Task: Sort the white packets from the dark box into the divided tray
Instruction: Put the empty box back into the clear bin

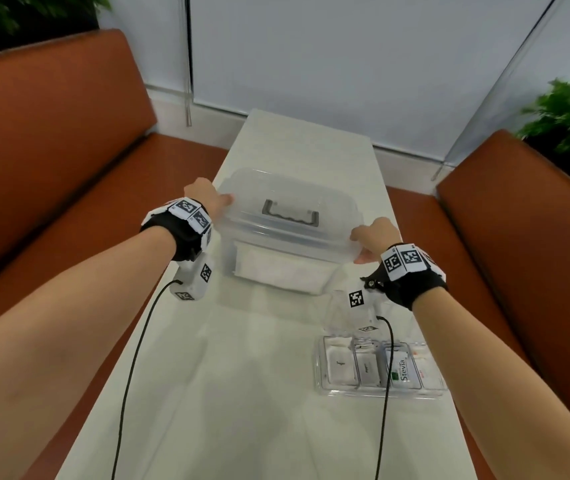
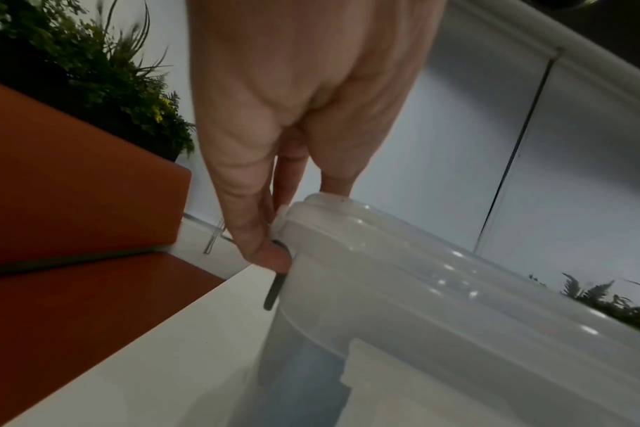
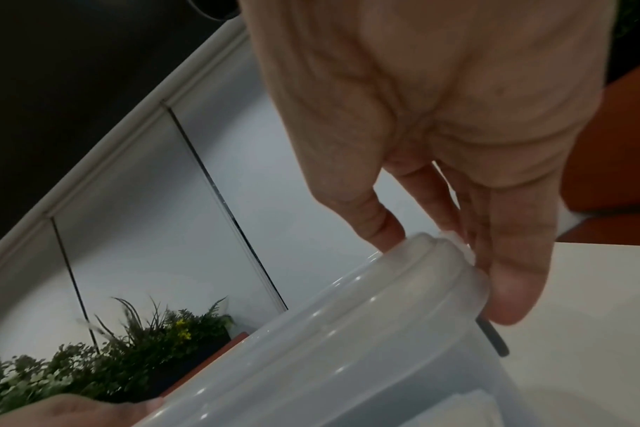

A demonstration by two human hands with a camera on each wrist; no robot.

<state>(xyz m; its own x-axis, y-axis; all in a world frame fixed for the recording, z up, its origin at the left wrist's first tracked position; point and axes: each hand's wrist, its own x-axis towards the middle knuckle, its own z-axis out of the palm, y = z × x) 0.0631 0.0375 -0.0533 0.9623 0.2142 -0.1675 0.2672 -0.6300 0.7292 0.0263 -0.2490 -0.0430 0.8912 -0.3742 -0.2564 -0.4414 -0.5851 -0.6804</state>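
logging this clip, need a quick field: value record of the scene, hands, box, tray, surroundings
left hand: left hand grips the left end of the lid
right hand: right hand grips the right end of the lid
box: translucent storage box, lid on, grey handle on top; white contents show through the front wall
tray: clear divided tray near the right forearm, packets lying in its compartments, one printed Stevia
surface: white table
surroundings: orange benches on both sides, plants behind them
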